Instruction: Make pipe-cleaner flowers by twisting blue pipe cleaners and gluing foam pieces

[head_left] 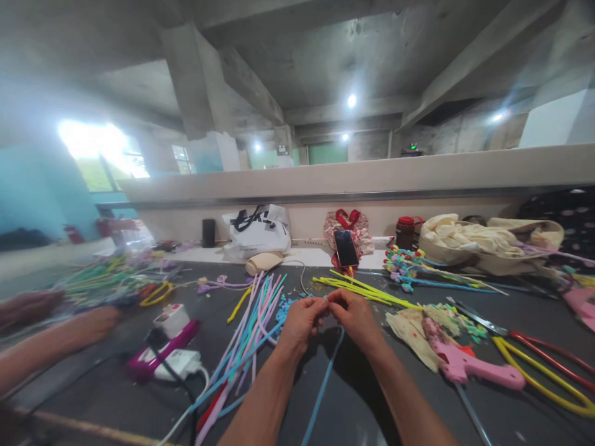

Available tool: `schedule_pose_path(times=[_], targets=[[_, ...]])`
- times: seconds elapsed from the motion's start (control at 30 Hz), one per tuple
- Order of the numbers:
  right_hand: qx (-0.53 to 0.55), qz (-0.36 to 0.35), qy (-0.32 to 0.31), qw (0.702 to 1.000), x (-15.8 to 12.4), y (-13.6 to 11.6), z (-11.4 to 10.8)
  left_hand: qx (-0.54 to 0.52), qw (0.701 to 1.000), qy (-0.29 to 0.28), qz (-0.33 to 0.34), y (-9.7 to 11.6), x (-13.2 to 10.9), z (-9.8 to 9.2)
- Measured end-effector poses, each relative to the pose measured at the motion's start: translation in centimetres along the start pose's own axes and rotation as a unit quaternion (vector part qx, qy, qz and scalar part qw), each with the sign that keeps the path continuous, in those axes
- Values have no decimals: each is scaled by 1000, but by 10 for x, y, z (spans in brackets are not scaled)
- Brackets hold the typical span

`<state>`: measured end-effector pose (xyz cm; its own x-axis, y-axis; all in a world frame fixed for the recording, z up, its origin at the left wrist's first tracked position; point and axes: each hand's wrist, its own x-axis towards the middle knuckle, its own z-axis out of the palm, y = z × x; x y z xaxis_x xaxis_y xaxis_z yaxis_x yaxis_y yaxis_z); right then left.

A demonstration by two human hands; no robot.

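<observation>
My left hand (304, 319) and my right hand (354, 316) meet over the dark table, with thumbs and fingertips pinched together. A blue pipe cleaner (323, 387) runs down from under my right hand toward the near edge. Its upper end is hidden by the fingers, where a little blue shows between the fingertips. To the left of my left hand lies a loose bundle of lilac, teal and blue pipe cleaners (246, 328). Small blue pieces (284, 306) are scattered just behind that hand. Yellow-green pipe cleaners (372, 291) lie beyond my right hand.
On the right lie a pink glue gun (478, 368), yellow-handled scissors (543, 378) and red-handled scissors (553, 347). A purple power strip (165, 353) with plugs and cables sits left. A phone (346, 248) leans at the back. Another person's hands (93, 328) work at far left.
</observation>
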<state>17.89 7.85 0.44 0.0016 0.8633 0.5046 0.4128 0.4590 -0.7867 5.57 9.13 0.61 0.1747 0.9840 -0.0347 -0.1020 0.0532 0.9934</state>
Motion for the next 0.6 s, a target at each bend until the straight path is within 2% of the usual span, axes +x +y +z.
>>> schedule_pose_path(times=[0.23, 0.4, 0.5, 0.6], targets=[[-1, 8, 2, 1000, 1, 0, 2, -9, 1000, 25, -3, 1, 1, 1], [67, 49, -4, 997, 3, 7, 5, -26, 999, 39, -5, 2, -1, 5], [108, 73, -8, 991, 3, 8, 6, -44, 998, 34, -14, 2, 0, 4], [107, 62, -30, 992, 3, 5, 5, -67, 997, 14, -32, 2, 2, 2]])
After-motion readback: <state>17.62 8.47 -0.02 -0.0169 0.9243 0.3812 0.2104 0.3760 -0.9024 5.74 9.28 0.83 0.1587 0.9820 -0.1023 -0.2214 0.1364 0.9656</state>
